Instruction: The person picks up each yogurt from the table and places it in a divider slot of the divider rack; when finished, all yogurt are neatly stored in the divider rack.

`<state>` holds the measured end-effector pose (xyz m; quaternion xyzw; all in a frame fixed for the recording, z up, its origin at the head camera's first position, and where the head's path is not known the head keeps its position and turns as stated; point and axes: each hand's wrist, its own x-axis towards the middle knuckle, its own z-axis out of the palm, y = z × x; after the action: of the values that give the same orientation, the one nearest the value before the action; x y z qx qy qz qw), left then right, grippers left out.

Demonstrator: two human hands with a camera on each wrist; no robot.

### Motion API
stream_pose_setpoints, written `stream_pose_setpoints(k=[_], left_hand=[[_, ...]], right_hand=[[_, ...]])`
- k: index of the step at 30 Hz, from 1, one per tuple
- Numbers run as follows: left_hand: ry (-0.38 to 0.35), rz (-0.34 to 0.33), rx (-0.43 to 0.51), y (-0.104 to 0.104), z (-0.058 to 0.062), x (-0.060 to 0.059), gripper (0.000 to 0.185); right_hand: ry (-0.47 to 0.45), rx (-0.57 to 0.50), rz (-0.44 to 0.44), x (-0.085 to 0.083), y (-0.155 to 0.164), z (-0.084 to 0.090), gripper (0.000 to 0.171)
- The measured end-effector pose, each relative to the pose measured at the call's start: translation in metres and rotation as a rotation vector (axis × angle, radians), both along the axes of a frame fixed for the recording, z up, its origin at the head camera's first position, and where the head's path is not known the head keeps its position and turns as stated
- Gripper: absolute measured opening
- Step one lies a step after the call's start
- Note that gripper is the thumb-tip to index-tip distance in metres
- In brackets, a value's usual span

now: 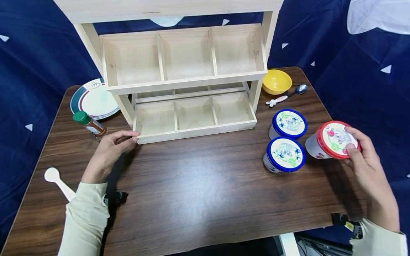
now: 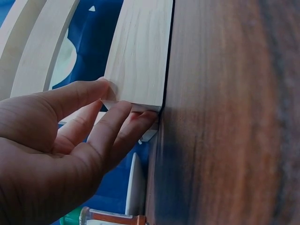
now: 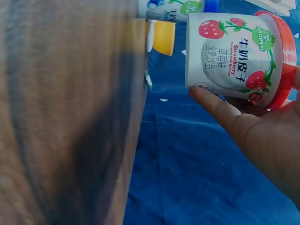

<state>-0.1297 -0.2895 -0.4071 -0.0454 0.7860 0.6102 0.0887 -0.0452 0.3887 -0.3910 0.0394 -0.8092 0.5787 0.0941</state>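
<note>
Right hand grips red-lidded cup above table, right of blue-lidded cups. Left hand, partly curled, pinches rack at near-left corner.

The tub I hold: white, red-lidded (red-and-green strawberry print on its side). I note two blue-rimmed lids, a yellow bowl, pale wood rack, brown wood-grain tabletop.
</note>
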Motion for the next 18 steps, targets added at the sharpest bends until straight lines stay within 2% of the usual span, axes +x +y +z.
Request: stream_pose_setpoints(k=[3,7,9,15,18], left_hand=[[0.0,-0.003,-0.008,0.0,0.0,-0.001,0.022],[0.0,-0.012,-0.054,0.001,-0.001,-0.001,0.024],[0.006,-0.012,-0.068,0.001,-0.001,0.0,0.024],[0.018,-0.005,0.021,0.0,-0.002,0.001,0.024],[0.027,-0.008,-0.018,0.0,-0.001,0.001,0.023]], right_hand=[[0.017,-0.03,-0.022,0.0,-0.001,0.006,0.053],[0.026,-0.015,-0.058,0.0,-0.006,0.015,0.051],[0.035,-0.063,-0.069,-0.001,-0.01,0.019,0.05],[0.066,-0.102,-0.125,-0.004,-0.026,0.036,0.048],[0.078,-0.175,-0.12,-0.007,-0.035,0.043,0.047]])
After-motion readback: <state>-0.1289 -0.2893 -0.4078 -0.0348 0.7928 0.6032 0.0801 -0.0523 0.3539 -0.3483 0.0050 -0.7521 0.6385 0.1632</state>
